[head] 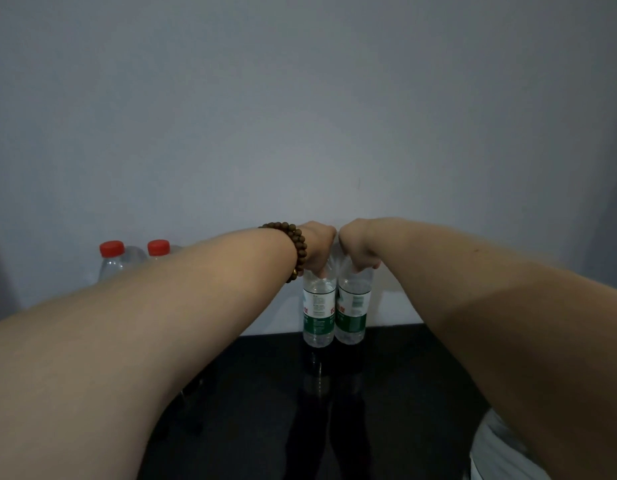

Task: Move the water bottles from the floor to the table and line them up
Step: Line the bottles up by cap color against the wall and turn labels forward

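A plain pale grey wall (300,98) fills most of what I see, and below it lies a glossy black table (421,358), its far edge against the wall. Both bare forearms reach out over the tabletop and meet at the back. The left hand (317,247) curls down over the top of a clear plastic water bottle with a green and white label (319,313), fingers wrapped round its neck. The right hand (357,244) grips a second matching green-labelled clear bottle (352,310) the same way. These two stand upright, touching side by side, with their bases at the table's far edge and their reflections right beneath. Both caps are hidden under the hands.

Further left, behind the left forearm, two more clear bottles show a red cap each (112,249) (158,247). A brown wooden bead bracelet (296,244) circles the left wrist.
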Available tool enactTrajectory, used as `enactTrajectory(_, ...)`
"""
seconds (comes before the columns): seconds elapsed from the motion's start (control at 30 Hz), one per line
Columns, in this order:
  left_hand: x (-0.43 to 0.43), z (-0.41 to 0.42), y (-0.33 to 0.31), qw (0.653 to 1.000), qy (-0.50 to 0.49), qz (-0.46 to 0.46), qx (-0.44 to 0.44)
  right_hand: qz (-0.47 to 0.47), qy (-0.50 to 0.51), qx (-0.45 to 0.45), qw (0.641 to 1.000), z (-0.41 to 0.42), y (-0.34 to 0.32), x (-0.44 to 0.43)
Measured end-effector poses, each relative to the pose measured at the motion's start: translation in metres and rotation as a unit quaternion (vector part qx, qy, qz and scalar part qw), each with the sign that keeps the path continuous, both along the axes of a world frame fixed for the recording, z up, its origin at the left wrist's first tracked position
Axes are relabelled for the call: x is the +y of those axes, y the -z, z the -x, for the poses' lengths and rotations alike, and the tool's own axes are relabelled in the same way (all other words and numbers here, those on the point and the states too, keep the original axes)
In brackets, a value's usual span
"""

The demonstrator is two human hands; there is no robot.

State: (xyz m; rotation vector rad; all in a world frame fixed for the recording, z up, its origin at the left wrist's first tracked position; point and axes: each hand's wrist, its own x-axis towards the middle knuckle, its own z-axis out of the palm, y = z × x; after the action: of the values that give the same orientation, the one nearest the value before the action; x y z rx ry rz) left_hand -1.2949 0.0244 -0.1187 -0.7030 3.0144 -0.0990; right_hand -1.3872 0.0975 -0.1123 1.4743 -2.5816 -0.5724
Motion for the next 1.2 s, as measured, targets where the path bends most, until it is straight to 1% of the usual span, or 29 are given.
enactTrajectory(0.1, 0.001, 0.001, 0.000, 1.000, 0.008, 0.014, 0.011, -0.007, -0.004, 0.004, 1.000, 0.001, 0.000, -0.003)
enactTrajectory(0.4, 0.004, -0.003, -0.003, 1.000, 0.010, 0.006, 0.009, 0.000, 0.005, -0.004, 1.000, -0.003, -0.007, 0.004)
enactTrajectory(0.53, 0.010, -0.019, -0.015, 0.999, 0.011, 0.033, 0.024, 0.036, 0.022, -0.007, 0.999, -0.017, -0.030, 0.029)
enactTrajectory(0.63, 0.023, -0.042, -0.032, 0.999, -0.009, 0.033, 0.030, 0.063, 0.034, -0.012, 0.997, -0.033, -0.055, 0.052)
enactTrajectory(0.7, 0.038, -0.060, -0.044, 0.999, -0.021, 0.043, 0.010, 0.079, 0.039, -0.016, 0.996, -0.046, -0.072, 0.069)
enactTrajectory(0.87, 0.093, -0.111, -0.078, 0.993, -0.024, 0.083, -0.076, 0.107, 0.053, -0.033, 0.992, -0.087, -0.109, 0.122)
enactTrajectory(0.93, 0.117, -0.131, -0.093, 0.993, -0.020, 0.075, -0.089, 0.113, 0.059, -0.033, 0.991, -0.105, -0.122, 0.146)
enactTrajectory(1.0, 0.139, -0.150, -0.106, 0.995, -0.018, 0.047, -0.090, 0.117, 0.067, -0.032, 0.990, -0.124, -0.131, 0.171)
enactTrajectory(1.2, 0.187, -0.198, -0.128, 0.998, -0.007, -0.021, -0.066, 0.119, 0.090, -0.047, 0.988, -0.178, -0.143, 0.237)
